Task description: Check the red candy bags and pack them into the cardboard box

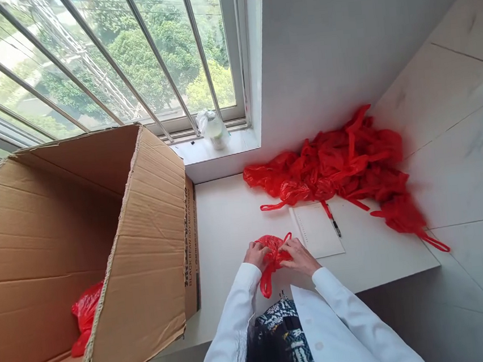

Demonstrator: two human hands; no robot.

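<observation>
Both my hands grip one crumpled red plastic bag (273,252) over the white counter (229,227), close to my body. My left hand (256,254) is closed on the bag's left side. My right hand (299,255) pinches its right side, fingers curled into the plastic. A tail of the bag hangs down between my white sleeves. A large heap of red plastic bags (342,165) lies in the far corner against the wall. A white notepad (317,229) with a pen (333,220) lies just beyond my right hand.
A big open cardboard box (101,228) stands on the left, with a folded red bag (86,315) at its bottom. A small wrapped bottle (213,128) stands on the sill under the barred window (97,58). The counter's edge (396,277) drops to a tiled floor on the right.
</observation>
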